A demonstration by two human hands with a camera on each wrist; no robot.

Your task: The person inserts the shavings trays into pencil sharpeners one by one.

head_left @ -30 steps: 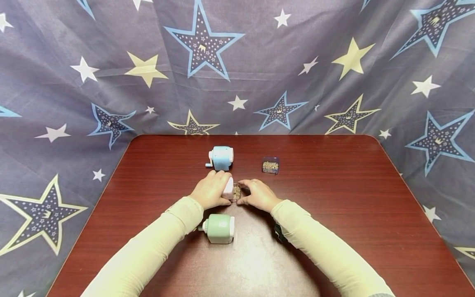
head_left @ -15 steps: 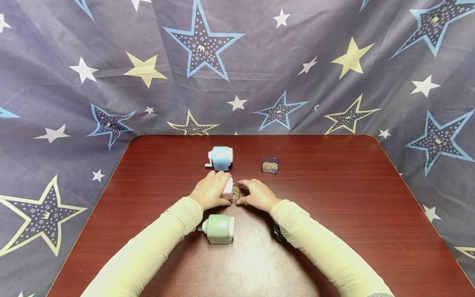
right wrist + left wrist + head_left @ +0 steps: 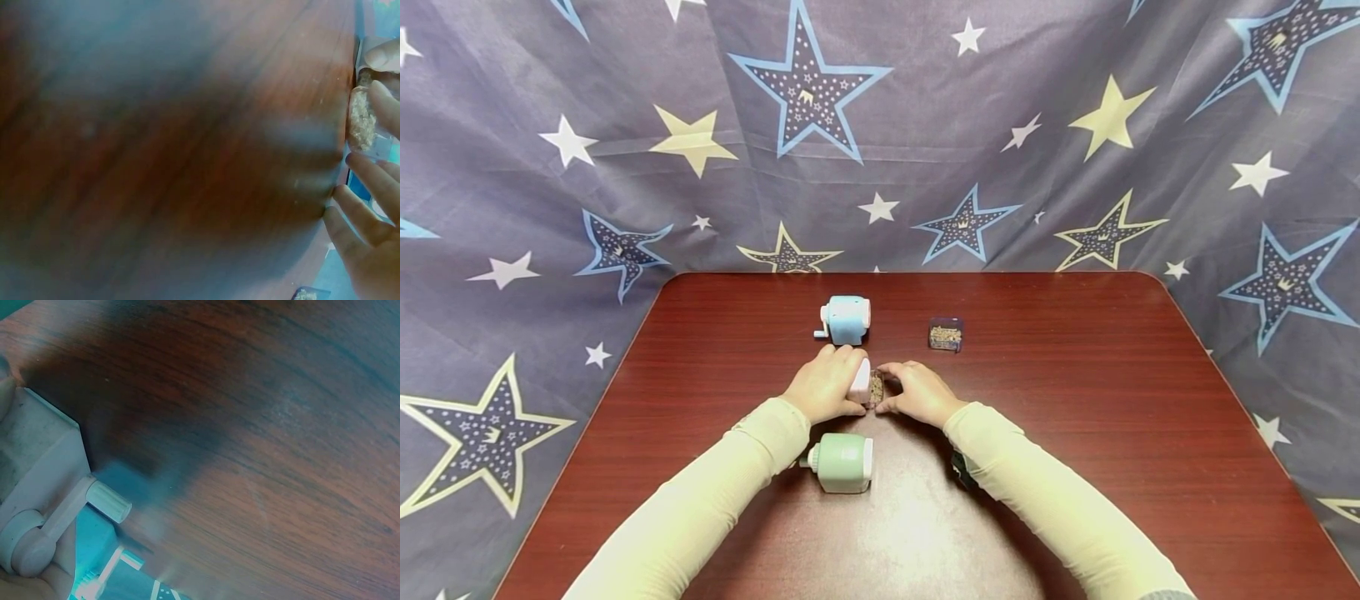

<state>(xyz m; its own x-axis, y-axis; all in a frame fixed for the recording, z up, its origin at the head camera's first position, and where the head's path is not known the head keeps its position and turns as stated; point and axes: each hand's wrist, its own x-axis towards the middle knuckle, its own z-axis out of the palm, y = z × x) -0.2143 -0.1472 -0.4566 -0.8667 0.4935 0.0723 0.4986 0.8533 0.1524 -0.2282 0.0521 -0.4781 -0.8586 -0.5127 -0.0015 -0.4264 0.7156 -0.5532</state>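
In the head view my left hand [image 3: 826, 385] grips a pale pink crank pencil sharpener [image 3: 860, 383] lying on the table, crank side to the left. The left wrist view shows its crank handle [image 3: 65, 515] close up. At its right end a clear shavings drawer [image 3: 877, 390], filled with shavings, sticks partly out. My right hand [image 3: 925, 395] pinches the drawer's outer end between thumb and fingers. Shavings in the drawer [image 3: 361, 122] also show in the right wrist view, beside the right thumb [image 3: 385, 106]. The left palm side is mostly hidden.
A light blue crank sharpener [image 3: 848, 320] stands behind the left hand. A green one [image 3: 844, 462] lies nearer, by the left sleeve. A small dark-edged clear drawer [image 3: 946, 335] of shavings sits back right on the reddish wooden table [image 3: 1075, 375]. A star-patterned cloth [image 3: 880, 167] hangs behind.
My right hand and the drawer have shifted very slightly left, toward the pink sharpener. The left hand keeps its hold, and the other things stay where they were.
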